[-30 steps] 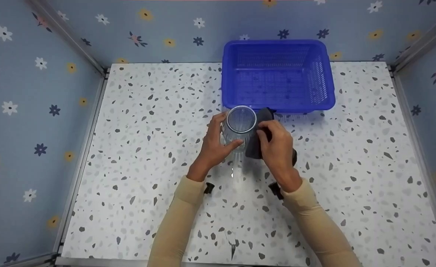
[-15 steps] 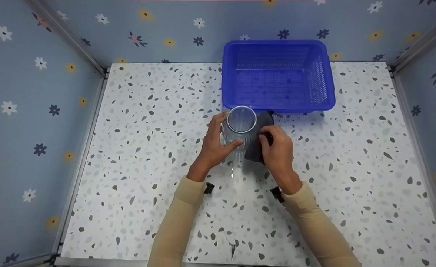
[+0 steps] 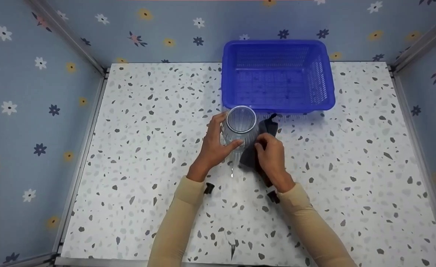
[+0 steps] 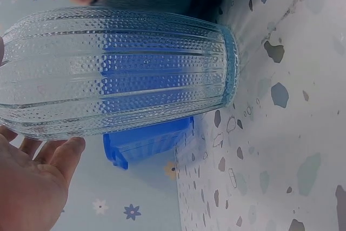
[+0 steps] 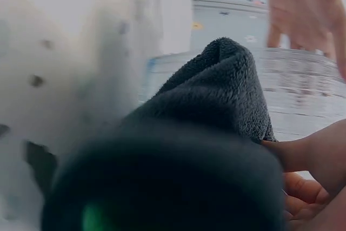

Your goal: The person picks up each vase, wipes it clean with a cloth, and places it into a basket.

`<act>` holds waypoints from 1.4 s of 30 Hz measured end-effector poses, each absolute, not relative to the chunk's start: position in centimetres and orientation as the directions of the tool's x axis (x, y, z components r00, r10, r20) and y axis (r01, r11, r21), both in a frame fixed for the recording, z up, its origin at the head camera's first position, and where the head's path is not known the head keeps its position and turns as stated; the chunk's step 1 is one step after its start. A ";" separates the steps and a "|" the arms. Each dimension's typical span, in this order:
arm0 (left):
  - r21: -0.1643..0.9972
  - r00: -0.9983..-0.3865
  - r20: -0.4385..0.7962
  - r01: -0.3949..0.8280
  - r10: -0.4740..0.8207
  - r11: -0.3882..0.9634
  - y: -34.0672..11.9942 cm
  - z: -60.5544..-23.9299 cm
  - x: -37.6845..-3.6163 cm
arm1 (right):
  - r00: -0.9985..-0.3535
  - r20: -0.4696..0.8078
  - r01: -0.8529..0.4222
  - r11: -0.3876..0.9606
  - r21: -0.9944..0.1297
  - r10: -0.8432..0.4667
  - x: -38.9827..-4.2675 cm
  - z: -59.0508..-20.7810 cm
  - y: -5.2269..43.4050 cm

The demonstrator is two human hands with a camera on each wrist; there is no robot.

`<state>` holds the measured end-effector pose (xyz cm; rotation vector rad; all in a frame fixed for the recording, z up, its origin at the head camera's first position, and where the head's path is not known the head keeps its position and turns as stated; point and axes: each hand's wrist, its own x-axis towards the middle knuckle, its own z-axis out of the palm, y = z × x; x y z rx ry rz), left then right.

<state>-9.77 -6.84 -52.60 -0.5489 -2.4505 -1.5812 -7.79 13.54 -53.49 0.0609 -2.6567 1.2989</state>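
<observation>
Speckled desk (image 3: 147,122), floral walls. Left hand (image 3: 214,142) fingers curl around upright glass vase (image 3: 240,128); right hand (image 3: 271,157) apparently pinches dark cloth (image 3: 266,129) against it.

Glass (image 3: 241,126) before basket (image 3: 277,107)

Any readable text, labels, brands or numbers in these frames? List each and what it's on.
None readable in any view.
Glass vase: ribbed, dotted relief only, no lettering; the left hand holds it.
Dark cloth: plain, no tag showing; the right hand presses it against the vase.
Blue basket: bare mesh plastic, no mark.
Walls: flower print only.
Tabletop: speckle pattern only.
</observation>
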 end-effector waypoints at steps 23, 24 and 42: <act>0.832 -0.910 0.354 0.411 0.215 0.372 -6.9 -52.6 -9.8 | -0.965 0.254 -0.187 0.522 -0.832 0.060 -7.4 -50.1 13.9; 0.833 -0.911 0.352 0.409 0.215 0.371 -6.9 -52.6 -9.8 | -0.962 0.265 -0.194 0.523 -0.830 0.063 -7.4 -49.8 13.9; 0.841 -0.913 0.341 0.402 0.223 0.362 -7.0 -52.6 -9.9 | -0.937 0.346 -0.249 0.620 -0.744 0.040 -7.4 -45.6 12.8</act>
